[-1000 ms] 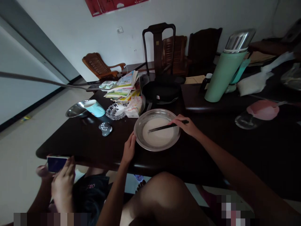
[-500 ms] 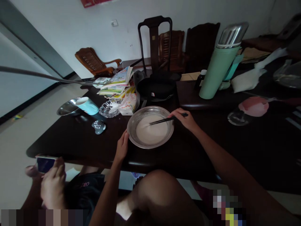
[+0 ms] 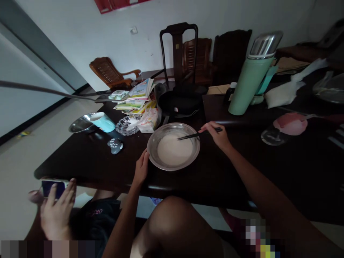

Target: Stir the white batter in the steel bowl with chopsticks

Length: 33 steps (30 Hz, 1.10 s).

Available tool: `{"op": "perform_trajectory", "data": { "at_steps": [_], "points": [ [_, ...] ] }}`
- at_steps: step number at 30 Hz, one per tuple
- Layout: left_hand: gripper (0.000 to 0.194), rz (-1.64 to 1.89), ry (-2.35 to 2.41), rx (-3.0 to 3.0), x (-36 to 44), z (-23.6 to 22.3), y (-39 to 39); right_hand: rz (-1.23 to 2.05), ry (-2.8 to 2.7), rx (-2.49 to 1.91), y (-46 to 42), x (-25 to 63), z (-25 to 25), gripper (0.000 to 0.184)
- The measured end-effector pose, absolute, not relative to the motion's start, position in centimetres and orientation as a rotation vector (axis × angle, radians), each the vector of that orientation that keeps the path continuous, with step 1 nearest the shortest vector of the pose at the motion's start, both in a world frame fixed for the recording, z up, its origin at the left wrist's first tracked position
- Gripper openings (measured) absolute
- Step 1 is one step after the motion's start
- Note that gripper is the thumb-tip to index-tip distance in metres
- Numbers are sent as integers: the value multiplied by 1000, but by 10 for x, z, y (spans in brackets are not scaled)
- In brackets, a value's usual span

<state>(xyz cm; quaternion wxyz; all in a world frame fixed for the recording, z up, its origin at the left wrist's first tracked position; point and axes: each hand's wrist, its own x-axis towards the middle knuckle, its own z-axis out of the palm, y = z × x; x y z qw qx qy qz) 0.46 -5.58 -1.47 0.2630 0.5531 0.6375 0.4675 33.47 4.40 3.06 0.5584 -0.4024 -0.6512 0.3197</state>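
A metal bowl (image 3: 152, 156) stands on the dark table near its front edge. Inside it lies a pale, creamy batter-like liquid (image 3: 174, 150). My left hand (image 3: 141, 166) grips the bowl's left rim, its fingers partly hidden behind the wall. Dark chopsticks (image 3: 192, 135) are closed in my right hand (image 3: 216, 135), to the right of the bowl. Their tips point left and reach the liquid near its far side.
Left of the bowl are a grey paw-patterned object (image 3: 115, 145), a light-blue cup (image 3: 103, 122), a glass dish (image 3: 126, 126) and a tissue pack (image 3: 148, 120). A green thermos (image 3: 249, 84) stands at the back right. Beside me, another person's hand (image 3: 57, 215) touches a phone (image 3: 51, 188).
My right hand has shifted slightly right, and the chopstick tips have moved right and a little away from me. The other person's fingers have moved onto the phone screen.
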Motion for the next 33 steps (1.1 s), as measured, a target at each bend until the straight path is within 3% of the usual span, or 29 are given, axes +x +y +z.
{"op": "perform_trajectory", "data": {
  "at_steps": [6, 12, 16, 20, 23, 26, 30, 33],
  "points": [
    [70, 1261, 1721, 1522, 5, -14, -56, 1009, -1544, -857, 39, 329, 31, 45],
    [68, 1251, 1725, 1546, 5, -16, -56, 793, -1655, -913, 39, 328, 29, 40],
    [67, 1254, 1723, 1568, 5, -15, -57, 887, -1400, -920, 44, 337, 34, 45],
    [69, 1250, 1702, 1561, 6, -15, -57, 959, -1629, -864, 37, 328, 32, 46],
    [67, 1250, 1705, 1558, 6, -15, -57, 805, -1847, -835, 33, 323, 28, 42],
    [67, 1255, 1716, 1543, 6, -15, -58, 690, -1718, -897, 38, 330, 29, 41],
    [71, 1236, 1723, 1511, 5, -15, -58, 833, -1365, -945, 44, 339, 32, 45],
    [70, 1229, 1726, 1503, 4, -15, -58, 1003, -1459, -886, 40, 332, 31, 46]
  ]
}}
